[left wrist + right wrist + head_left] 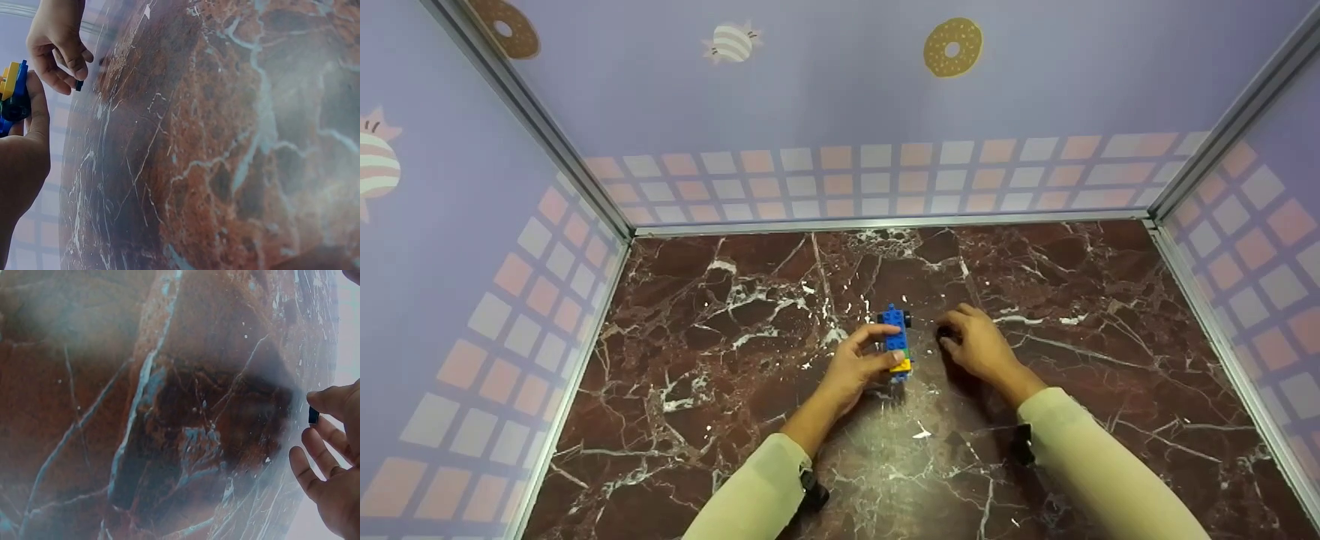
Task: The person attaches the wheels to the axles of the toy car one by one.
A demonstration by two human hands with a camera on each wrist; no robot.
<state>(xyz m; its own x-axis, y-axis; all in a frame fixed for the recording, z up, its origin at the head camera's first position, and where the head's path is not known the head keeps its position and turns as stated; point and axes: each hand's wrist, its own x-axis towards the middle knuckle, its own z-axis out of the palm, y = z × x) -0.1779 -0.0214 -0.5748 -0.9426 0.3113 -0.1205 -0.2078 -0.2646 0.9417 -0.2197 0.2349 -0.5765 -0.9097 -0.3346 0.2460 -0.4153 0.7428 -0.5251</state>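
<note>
My left hand (855, 369) grips a small toy car of building bricks (894, 339) between thumb and fingers. Its body is long and blue with studs, and a yellow brick with a bit of green sits at the near end. At the far end a black wheel (907, 319) shows on the right side. To the right of the car, my right hand (981, 349) pinches a small black piece (313, 415), apparently a wheel, between thumb and finger. In the left wrist view the toy car (13, 95) is cut by the image edge.
Both hands work over a dark red marble-patterned tabletop (720, 420) with white veins. Purple printed panels (840, 97) with metal edge rails (810, 226) stand along the back and both sides. Dark wrist cameras (814, 491) sit on the sleeves.
</note>
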